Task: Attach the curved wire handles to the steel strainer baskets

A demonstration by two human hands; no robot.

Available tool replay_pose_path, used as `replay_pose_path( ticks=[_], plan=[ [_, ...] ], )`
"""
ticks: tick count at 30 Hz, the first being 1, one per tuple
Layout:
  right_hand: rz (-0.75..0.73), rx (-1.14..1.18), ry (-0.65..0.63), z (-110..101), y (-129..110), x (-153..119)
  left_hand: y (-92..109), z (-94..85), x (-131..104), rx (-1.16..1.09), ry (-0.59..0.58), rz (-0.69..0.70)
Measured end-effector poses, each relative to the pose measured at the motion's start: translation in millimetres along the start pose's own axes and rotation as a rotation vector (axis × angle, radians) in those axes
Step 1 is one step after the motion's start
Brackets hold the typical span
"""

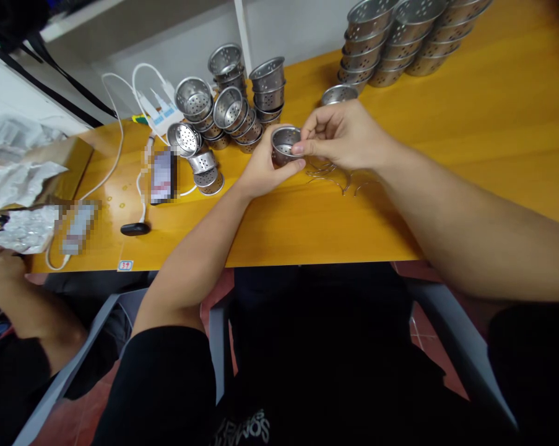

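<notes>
My left hand (263, 168) is wrapped round a small perforated metal cup (286, 152), its open mouth facing up. At the cup's right rim, my right hand (342, 133) has its thumb and fingers pinched together. Whatever lies between those fingers is too small or hidden to make out. On the table beneath the right hand are several thin bent wires (337, 176). Another perforated cup (339, 94) stands just behind the right hand, partly covered by it.
Stacked perforated cups (231, 110) crowd the table left of my hands; taller cup stacks (400, 43) stand at back right. A phone (162, 178), a black object (135, 229), white cables and a power strip (165, 111) lie left. Another person's hand (3, 269) is at far left.
</notes>
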State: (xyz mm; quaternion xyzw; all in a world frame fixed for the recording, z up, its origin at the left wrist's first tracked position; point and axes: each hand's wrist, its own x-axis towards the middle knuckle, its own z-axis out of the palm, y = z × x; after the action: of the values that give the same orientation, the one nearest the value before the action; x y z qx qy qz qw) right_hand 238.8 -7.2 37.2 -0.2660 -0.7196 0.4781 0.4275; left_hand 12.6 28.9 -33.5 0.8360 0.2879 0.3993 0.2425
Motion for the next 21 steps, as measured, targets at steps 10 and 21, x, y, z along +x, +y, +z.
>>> replay_pose_path(
  ticks=[10,21],
  plan=[
    [-0.069,-0.446,0.230,3.2,-2.9,-6.4,20.5,-1.2,-0.8,0.026,0.112,-0.167],
    [-0.131,-0.494,0.062,-0.2,5.9,-7.5,19.4,-6.6,-1.3,0.002,0.176,-0.204]
  ],
)
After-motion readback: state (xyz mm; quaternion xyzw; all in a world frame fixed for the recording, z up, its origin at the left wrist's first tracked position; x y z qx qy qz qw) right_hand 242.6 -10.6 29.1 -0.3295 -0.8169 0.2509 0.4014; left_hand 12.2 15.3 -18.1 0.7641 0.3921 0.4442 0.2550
